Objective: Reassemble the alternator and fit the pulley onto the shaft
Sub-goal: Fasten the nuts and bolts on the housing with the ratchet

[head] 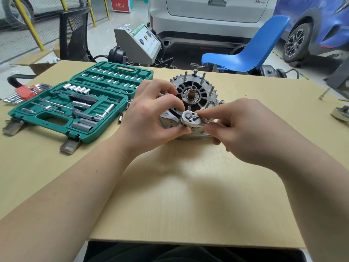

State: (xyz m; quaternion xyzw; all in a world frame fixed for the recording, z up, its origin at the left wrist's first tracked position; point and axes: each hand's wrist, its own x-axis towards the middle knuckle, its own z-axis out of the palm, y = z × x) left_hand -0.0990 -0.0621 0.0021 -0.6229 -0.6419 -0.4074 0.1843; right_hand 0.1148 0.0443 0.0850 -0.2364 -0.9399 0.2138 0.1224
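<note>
The grey alternator (198,86) stands on the table with its bare shaft (193,90) pointing up and several long studs sticking out around the rim. A chrome ratchet head (189,118) sits on the near edge of the housing. My left hand (151,118) pinches the ratchet head from the left, thumb below and fingers above. My right hand (243,129) grips the ratchet handle, which is mostly hidden under its fingers. No pulley is visible on the shaft.
An open green socket set case (79,103) lies left of the alternator, with loose sockets (120,118) between them. A red hex key set (24,91) is at the far left. A metal part (341,114) rests at the right edge. A blue chair (249,48) stands behind the table.
</note>
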